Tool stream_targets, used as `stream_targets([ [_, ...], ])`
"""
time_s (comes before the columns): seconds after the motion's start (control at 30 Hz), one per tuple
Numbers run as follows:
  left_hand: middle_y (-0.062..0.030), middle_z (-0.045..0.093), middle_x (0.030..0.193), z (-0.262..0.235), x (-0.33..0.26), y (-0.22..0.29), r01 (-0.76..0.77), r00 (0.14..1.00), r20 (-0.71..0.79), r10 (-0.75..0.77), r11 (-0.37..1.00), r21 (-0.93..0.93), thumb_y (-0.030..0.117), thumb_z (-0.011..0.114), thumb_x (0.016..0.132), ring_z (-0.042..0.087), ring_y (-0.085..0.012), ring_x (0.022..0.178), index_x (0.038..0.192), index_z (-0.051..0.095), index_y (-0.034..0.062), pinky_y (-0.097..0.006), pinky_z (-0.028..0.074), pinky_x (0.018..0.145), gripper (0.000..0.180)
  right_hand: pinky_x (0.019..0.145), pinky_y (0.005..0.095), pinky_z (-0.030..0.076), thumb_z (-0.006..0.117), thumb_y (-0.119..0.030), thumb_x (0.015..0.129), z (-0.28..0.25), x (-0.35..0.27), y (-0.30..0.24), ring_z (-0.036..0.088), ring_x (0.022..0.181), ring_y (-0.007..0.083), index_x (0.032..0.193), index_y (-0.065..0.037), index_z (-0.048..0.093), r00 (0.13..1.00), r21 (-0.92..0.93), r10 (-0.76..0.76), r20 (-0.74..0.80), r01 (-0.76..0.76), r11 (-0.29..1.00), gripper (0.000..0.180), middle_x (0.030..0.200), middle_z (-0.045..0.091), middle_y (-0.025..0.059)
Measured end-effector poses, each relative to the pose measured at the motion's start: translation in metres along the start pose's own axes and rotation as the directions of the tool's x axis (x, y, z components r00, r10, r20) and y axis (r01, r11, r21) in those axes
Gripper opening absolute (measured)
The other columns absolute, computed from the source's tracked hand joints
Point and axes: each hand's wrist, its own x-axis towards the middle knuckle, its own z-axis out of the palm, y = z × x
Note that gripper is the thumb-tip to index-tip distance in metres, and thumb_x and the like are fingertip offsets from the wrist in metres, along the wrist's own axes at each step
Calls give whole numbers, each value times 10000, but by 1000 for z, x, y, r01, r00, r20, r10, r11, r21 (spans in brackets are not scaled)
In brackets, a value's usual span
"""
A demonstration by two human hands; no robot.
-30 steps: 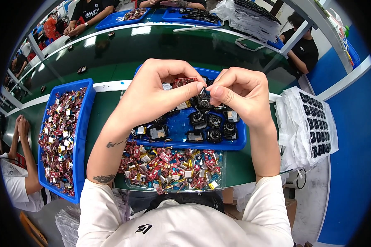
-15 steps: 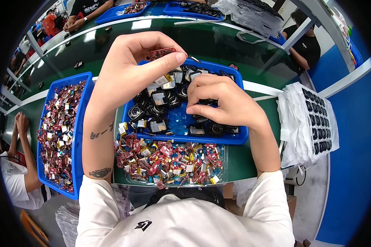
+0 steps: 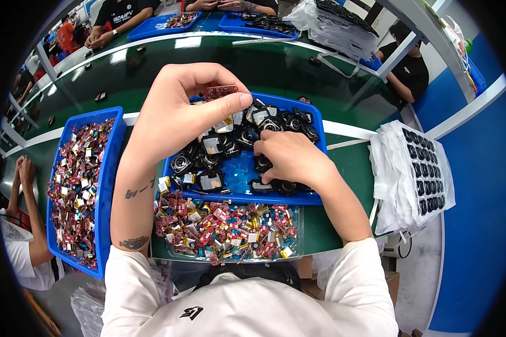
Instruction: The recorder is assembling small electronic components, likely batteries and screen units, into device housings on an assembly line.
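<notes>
My left hand is raised over the far left part of a blue tray, pinching a small red circuit board between thumb and fingers. Black watch cases, some with grey inner faces, lie heaped in that tray. Down among them on the right side is my right hand, thumb and fingers closed around a black watch case that is partly hidden. In front of the tray, red circuit boards with silver and yellow battery cells fill a shallow clear tray.
A long blue bin of similar boards stands at left. White wrapped trays holding black parts are stacked at right. Beyond the green table, co-workers sit near a blue tray and another blue tray. A grey frame post slants at right.
My right hand has lowered into the heap, its fingers now around a watch case. The left hand keeps its hold on the board. The whole view has shifted slightly.
</notes>
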Motion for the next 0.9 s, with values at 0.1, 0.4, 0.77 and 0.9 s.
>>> stream_targets([
  [0.1,0,622,695,1,0,-3,-32,999,-42,33,999,11,118,694,798,533,-36,653,833,686,-21,-192,421,578,143,790,393,487,785,-187,619,0,1,3,614,898,288,986,-54,661,999,47,-30,-11,30,998,410,923,604,109],
  [0.4,-4,590,726,1,-3,1,20,1000,-15,-20,1000,5,78,681,819,521,-57,690,807,658,-21,-205,406,623,102,658,364,503,636,-83,678,-11,5,17,640,680,313,880,10,630,982,489,-48,-183,133,862,223,740,634,170],
  [0.77,-109,644,1004,25,-2,-12,-36,997,-67,44,992,117,66,688,767,576,-75,807,778,688,-18,-210,456,699,85,705,264,583,627,24,824,-25,-2,-8,647,798,116,1040,26,587,801,873,350,-486,430,229,221,936,618,85],
  [0.9,-121,668,1049,29,-4,-13,-23,980,-186,74,964,265,90,685,758,592,-147,909,774,709,9,-287,453,806,86,712,260,578,646,21,820,-23,-3,-14,636,833,118,1019,22,602,772,851,361,-524,453,265,204,965,627,77],
])
